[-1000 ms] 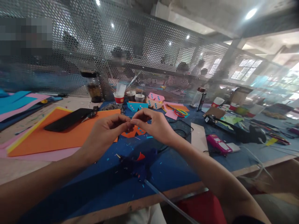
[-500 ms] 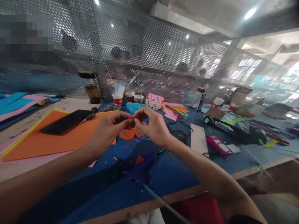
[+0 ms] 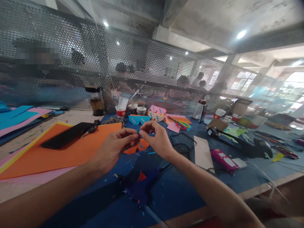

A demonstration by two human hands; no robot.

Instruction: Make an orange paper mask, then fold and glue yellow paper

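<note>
A tiny blue piece (image 3: 138, 131), perhaps paper or foam, is pinched where the fingertips of my left hand (image 3: 113, 147) and my right hand (image 3: 157, 139) meet. Both hands are closed, thumb against fingers, above the blue tabletop. Just behind and below them lies an orange cut-out (image 3: 136, 147) dotted with small blue squares, partly covered by my fingers. Nearer to me, a blue glue gun (image 3: 140, 191) with an orange-red trigger lies in shadow on the table. Similar dotted cut-outs in blue (image 3: 139, 120), cream and pink (image 3: 158, 109) stand farther back.
On the left, a black phone-like slab (image 3: 67, 135) and scissors (image 3: 91, 128) rest on orange sheets (image 3: 64, 160). Paper cups (image 3: 120, 111) and a jar (image 3: 95, 103) stand before a perforated metal screen (image 3: 152, 63). Right: yellow-red scissors (image 3: 181, 123), black cable, magenta device (image 3: 224, 159).
The view has tilted up, so the table sits lower in the picture. My hands stay together, and the small blue piece between the fingertips now shows more clearly.
</note>
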